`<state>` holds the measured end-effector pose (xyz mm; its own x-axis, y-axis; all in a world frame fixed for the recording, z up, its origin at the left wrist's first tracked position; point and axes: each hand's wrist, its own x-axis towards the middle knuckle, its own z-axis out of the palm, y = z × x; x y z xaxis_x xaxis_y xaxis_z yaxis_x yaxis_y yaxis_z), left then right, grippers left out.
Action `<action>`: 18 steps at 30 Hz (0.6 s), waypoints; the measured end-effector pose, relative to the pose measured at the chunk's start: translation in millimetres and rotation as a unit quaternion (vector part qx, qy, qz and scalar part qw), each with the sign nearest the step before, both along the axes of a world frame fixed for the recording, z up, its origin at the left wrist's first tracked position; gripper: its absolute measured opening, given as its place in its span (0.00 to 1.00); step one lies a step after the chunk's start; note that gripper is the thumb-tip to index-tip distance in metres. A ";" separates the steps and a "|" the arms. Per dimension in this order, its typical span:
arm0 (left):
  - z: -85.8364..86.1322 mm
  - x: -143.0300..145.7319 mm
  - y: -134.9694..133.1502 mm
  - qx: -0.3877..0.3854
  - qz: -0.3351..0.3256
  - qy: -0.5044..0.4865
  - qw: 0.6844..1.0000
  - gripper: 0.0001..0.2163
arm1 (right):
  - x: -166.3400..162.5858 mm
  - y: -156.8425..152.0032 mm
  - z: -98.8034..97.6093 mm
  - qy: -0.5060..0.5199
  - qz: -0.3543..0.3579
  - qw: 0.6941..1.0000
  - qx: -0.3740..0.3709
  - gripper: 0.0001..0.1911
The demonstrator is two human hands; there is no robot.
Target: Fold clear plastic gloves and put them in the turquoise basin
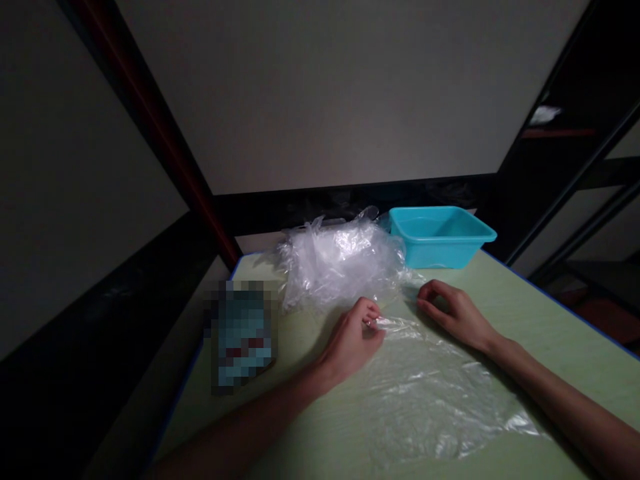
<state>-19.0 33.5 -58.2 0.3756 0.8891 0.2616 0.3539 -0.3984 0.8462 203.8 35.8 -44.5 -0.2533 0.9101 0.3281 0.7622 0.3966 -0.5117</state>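
A clear plastic bag (425,393) lies flat on the green table (540,320) in front of me. My left hand (353,340) pinches the bag's far edge between thumb and fingers. My right hand (453,310) rests curled on the table at the bag's far right corner, its fingertips pressed down on the plastic edge. Just beyond both hands sits a crumpled heap of clear plastic bags (340,260).
A turquoise plastic tub (440,237) stands at the table's far right, behind the heap. A blurred blue object (241,337) lies at the table's left edge. Dark metal frame bars run on both sides, and a pale wall rises behind.
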 end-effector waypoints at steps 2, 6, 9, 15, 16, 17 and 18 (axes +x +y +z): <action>-0.6 0.4 -0.5 -0.006 -0.001 -0.004 1.000 0.15 | 1.3 -1.5 -0.6 -0.024 0.006 0.999 0.037 0.06; 2.9 -0.9 -5.0 0.046 -0.048 0.024 0.998 0.22 | 2.0 -5.0 -0.5 -0.104 0.070 0.985 0.116 0.12; 9.7 -2.2 -9.9 0.113 -0.084 0.071 0.987 0.21 | 1.8 -7.2 1.1 -0.143 0.108 0.975 0.132 0.18; 21.0 -3.4 -20.6 0.226 -0.116 0.206 0.945 0.20 | 4.8 -9.1 6.1 -0.168 0.136 0.966 0.140 0.26; 21.6 -3.3 -22.4 0.250 -0.133 0.226 0.932 0.21 | 5.2 -9.5 6.3 -0.176 0.151 0.962 0.144 0.27; 21.8 -3.1 -24.0 0.272 -0.152 0.241 0.919 0.21 | 5.3 -10.1 6.3 -0.187 0.169 0.956 0.148 0.28; 21.7 -2.8 -25.3 0.290 -0.170 0.249 0.909 0.21 | 5.1 -10.8 6.1 -0.198 0.186 0.950 0.153 0.29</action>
